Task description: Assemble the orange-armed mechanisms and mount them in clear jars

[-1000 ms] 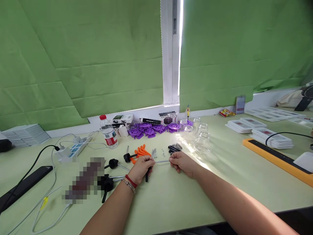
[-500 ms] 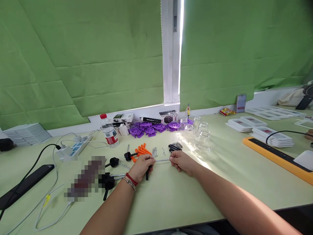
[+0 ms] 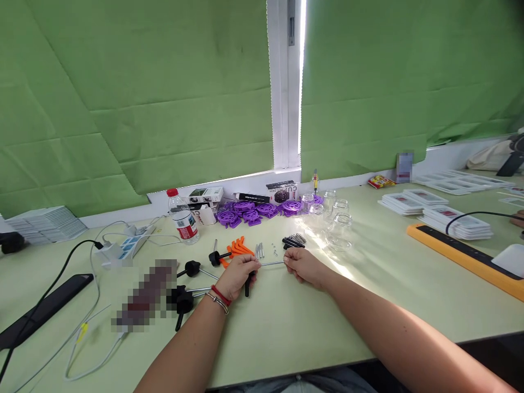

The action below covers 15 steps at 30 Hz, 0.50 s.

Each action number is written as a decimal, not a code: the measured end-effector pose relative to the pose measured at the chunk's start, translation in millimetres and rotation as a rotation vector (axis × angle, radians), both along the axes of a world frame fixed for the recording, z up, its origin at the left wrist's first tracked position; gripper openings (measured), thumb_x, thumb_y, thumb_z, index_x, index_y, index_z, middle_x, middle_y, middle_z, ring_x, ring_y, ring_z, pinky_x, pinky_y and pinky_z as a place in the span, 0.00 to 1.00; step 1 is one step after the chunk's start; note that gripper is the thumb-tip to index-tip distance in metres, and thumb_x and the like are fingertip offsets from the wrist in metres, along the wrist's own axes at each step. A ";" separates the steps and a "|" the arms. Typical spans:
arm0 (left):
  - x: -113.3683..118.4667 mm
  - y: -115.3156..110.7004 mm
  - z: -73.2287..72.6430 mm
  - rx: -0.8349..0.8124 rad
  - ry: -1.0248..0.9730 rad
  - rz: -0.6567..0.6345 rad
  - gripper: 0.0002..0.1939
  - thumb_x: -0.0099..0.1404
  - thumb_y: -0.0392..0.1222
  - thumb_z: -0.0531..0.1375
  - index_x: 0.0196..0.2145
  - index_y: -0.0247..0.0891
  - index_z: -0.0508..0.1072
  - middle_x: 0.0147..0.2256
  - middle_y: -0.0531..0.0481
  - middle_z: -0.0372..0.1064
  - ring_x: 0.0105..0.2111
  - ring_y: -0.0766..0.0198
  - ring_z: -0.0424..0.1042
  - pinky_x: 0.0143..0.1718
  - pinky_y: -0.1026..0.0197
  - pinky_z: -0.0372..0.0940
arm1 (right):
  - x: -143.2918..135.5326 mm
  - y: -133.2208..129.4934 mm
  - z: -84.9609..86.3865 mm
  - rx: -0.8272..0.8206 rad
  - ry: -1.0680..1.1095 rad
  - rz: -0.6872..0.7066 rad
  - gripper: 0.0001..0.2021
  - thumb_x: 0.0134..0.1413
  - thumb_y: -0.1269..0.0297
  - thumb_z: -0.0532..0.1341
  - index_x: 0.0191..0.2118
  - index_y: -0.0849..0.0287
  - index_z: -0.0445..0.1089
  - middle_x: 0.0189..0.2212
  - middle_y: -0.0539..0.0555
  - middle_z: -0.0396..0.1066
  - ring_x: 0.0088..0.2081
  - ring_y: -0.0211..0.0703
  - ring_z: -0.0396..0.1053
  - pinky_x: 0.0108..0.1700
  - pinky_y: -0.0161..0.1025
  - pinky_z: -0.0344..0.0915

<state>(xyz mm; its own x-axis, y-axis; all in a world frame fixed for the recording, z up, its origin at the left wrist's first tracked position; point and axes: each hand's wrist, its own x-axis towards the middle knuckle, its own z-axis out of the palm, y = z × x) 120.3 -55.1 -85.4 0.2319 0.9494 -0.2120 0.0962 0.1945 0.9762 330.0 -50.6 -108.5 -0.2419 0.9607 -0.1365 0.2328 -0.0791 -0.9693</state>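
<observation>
My left hand is closed around a black part, mostly hidden, whose handle pokes out below the fingers. A thin metal rod runs level from that hand to my right hand, which pinches its far end. Just left of my left hand lie similar black cranks with metal rods. Orange curved pieces are spread behind the left hand. Between and beyond the hands sit several metal pins and tiny metal bits. Black sticks lie behind my right hand.
Purple plastic parts and glass jars stand along the back, near a water bottle and small boxes. Cables and a power strip occupy the left side. White card stacks and an orange-black bar are at right.
Both hands keep their hold on the rod and black part, almost unmoved. The view has shifted slightly.
</observation>
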 end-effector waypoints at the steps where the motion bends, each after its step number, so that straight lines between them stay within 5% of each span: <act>1: -0.2 0.1 0.0 0.001 0.000 -0.004 0.06 0.52 0.40 0.60 0.25 0.37 0.65 0.17 0.56 0.59 0.16 0.70 0.59 0.14 0.68 0.53 | 0.2 0.0 -0.1 0.006 -0.003 0.005 0.08 0.55 0.67 0.54 0.26 0.58 0.59 0.19 0.45 0.60 0.13 0.26 0.51 0.14 0.27 0.50; 15: 0.3 0.0 -1.6 0.013 0.001 -0.010 0.07 0.52 0.40 0.60 0.26 0.36 0.66 0.18 0.57 0.59 0.17 0.70 0.59 0.15 0.69 0.53 | 5.1 2.2 -0.4 -0.063 0.121 0.004 0.11 0.53 0.61 0.59 0.25 0.60 0.62 0.18 0.46 0.64 0.13 0.26 0.52 0.14 0.27 0.50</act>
<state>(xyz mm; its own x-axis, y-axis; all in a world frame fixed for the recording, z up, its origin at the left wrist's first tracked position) 120.7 -55.1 -87.1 0.2412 0.9496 -0.2000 0.0986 0.1811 0.9785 335.1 -48.4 -108.9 -0.2640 0.9501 -0.1664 0.1150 -0.1403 -0.9834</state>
